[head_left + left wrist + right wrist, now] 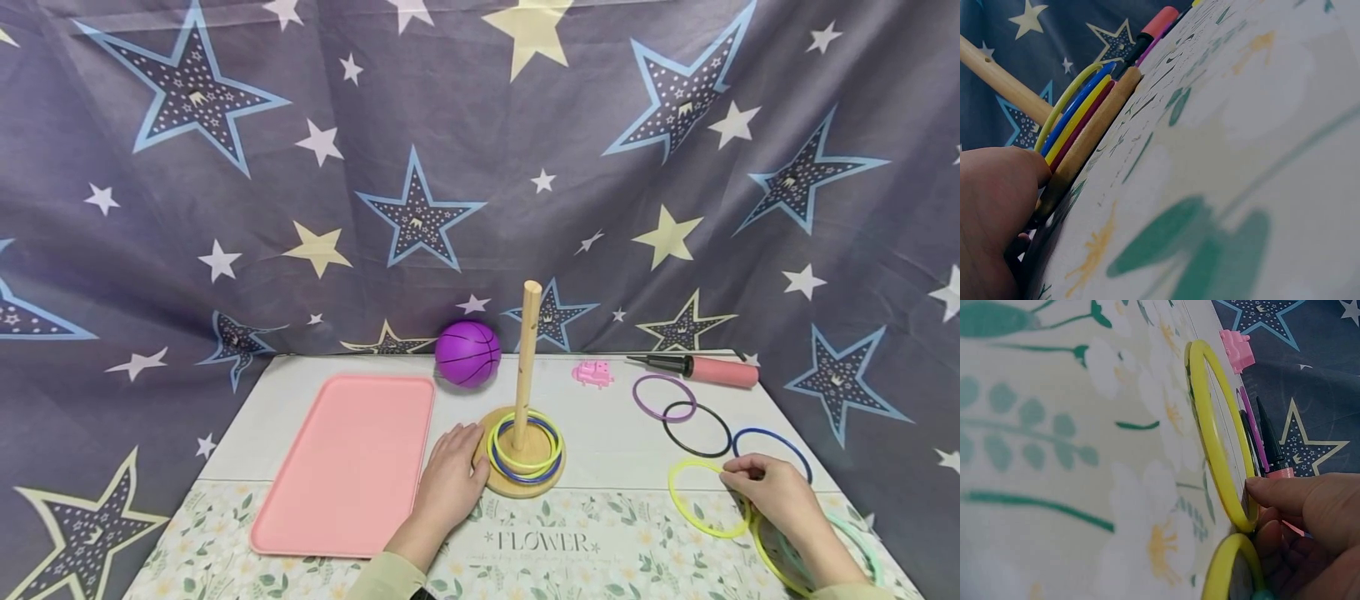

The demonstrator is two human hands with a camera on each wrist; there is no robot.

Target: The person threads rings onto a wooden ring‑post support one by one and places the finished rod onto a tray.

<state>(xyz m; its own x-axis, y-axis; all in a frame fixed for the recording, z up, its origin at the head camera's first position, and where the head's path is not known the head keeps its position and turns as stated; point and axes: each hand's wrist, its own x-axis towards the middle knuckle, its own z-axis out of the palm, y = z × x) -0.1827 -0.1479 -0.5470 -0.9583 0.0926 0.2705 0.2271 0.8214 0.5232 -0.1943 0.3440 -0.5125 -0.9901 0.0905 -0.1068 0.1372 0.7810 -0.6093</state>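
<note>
On the right, my right hand point(776, 496) pinches the near right side of a yellow ring point(678, 500) between thumb and fingertips. In the right wrist view the thumb lies against this yellow ring point(1210, 434), which is close over the flowered cloth. My left hand point(452, 475) rests at the left edge of the round wooden base point(491, 477) of a ring-toss stand, fingers extended. Around the upright wooden peg point(527, 358) lie stacked rings; the left wrist view shows yellow, blue point(1075, 112), yellow and dark red ones.
Left of the stand lies a pink tray point(341, 467). A purple ball point(467, 354), a small pink toy point(593, 373) and a pink hand pump point(722, 372) stand along the curtain. Purple point(637, 400), black point(697, 452), blue point(783, 433), yellow and green point(862, 537) rings lie right.
</note>
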